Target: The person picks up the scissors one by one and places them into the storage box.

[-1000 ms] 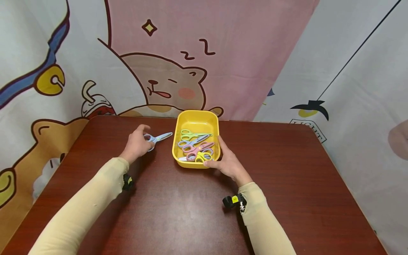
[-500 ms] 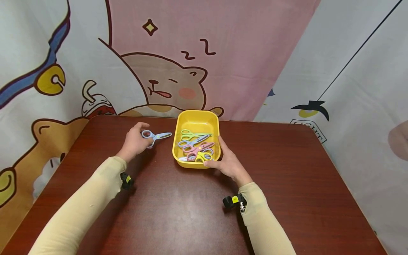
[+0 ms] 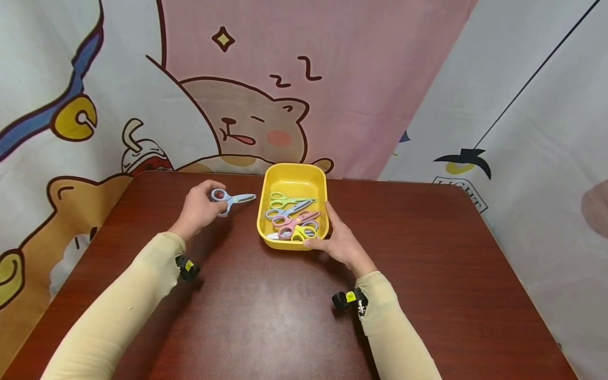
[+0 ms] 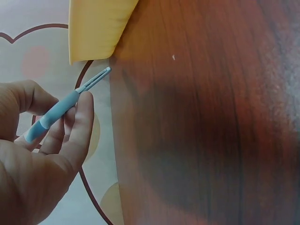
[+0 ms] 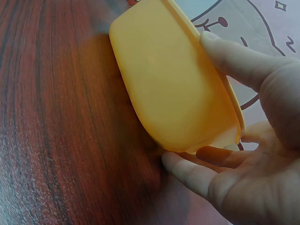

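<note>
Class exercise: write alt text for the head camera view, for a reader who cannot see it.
A person's left hand holds blue scissors just above a dark red-brown table, beside a yellow tray containing several colourful scissors. The right hand grips the tray's near right corner. A cartoon bear curtain hangs behind.

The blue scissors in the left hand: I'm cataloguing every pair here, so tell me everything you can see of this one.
The blue scissors are small, with pale blue plastic handle loops, a yellowish dot at the pivot and short grey blades that look closed. The left hand pinches them by the handles, lifted off the table, blades pointing towards the yellow tray without touching it. The left wrist view shows them edge-on, thin and flat, between thumb and fingers.
</note>
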A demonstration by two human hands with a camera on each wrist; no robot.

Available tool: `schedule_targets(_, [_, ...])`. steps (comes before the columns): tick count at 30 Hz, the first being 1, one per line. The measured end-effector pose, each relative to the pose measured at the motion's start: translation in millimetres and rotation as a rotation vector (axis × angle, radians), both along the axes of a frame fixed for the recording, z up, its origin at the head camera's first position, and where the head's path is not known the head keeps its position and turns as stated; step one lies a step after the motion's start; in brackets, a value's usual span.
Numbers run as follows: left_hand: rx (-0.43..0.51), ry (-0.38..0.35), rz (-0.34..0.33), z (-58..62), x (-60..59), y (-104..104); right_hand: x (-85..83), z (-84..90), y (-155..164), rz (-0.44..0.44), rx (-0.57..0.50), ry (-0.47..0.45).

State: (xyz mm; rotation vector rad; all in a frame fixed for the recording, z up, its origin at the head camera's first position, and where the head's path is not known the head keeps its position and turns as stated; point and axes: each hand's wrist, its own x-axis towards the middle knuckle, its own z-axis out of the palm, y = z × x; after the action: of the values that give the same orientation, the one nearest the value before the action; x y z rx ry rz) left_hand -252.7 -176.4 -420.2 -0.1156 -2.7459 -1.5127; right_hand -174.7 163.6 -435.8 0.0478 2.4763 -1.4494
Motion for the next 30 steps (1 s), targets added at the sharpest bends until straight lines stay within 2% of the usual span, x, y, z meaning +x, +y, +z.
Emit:
schedule_targets(11, [0.095, 0.014, -0.031, 4.3, -1.3, -1.8, 0.1, -0.4, 0.6, 0.002, -0.001, -0.001])
schedule_targets(24, [0.124, -0.017, -0.062, 18.6, 3.6, 2.1, 0.0, -0.3, 1.2, 0.006, -0.003, 0.001])
schedule_targets(30, [0.114, -0.006, -0.071, 21.8, 3.4, 6.2, -0.5, 0.0, 1.5, 0.003, -0.009, -0.009])
